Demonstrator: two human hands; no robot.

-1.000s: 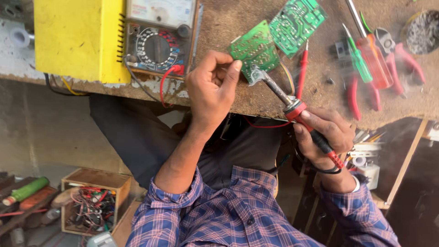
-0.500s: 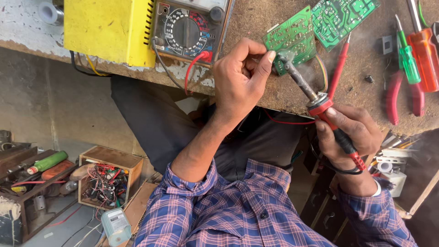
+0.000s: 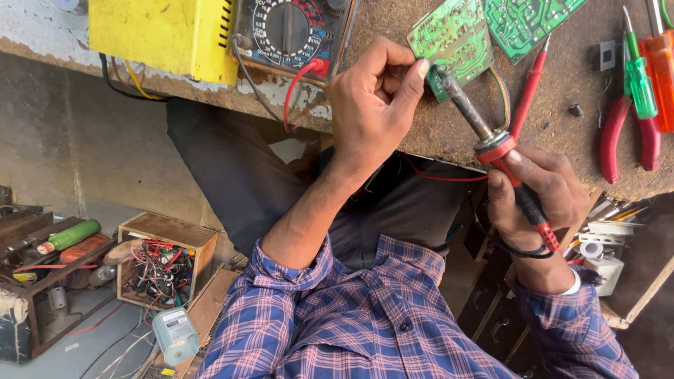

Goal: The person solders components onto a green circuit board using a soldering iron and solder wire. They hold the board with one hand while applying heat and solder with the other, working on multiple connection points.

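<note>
Soldering is in progress at the workbench (image 3: 421, 140). The left hand (image 3: 372, 105) pinches the near edge of a green circuit board (image 3: 453, 38) between thumb and fingertips, fingers closed narrow on it, steadying it flat on the bench top. The right hand (image 3: 537, 186) is wrapped firmly round the red-and-black handle of a soldering iron (image 3: 491, 137), whose dark barrel slants up and left so that its tip meets the board's near corner, just beside the left thumb. Whether solder wire is also held in the left fingers cannot be told. In the inspector's judgement the step in hand is heating a joint at that corner; the next move calls for a steady tip, the board kept pinned, and the thumb kept off the hot barrel, which lies very close to it. Count of items: two green circuit boards, the second (image 3: 526, 17) lying farther and to the right, joined to the first by a short run of coloured wires; one soldering iron; one multimeter (image 3: 291, 31) with a dial, at far centre-left; one yellow box (image 3: 165, 31) to its left; one red probe (image 3: 530, 88) lying beside the held board; two screwdrivers at far right, one green (image 3: 639, 74) and one orange (image 3: 661, 67); one pair of red-handled pliers (image 3: 621, 137). Below the bench, at left, one wooden box of tangled wires (image 3: 165, 263) stands on the floor.
</note>
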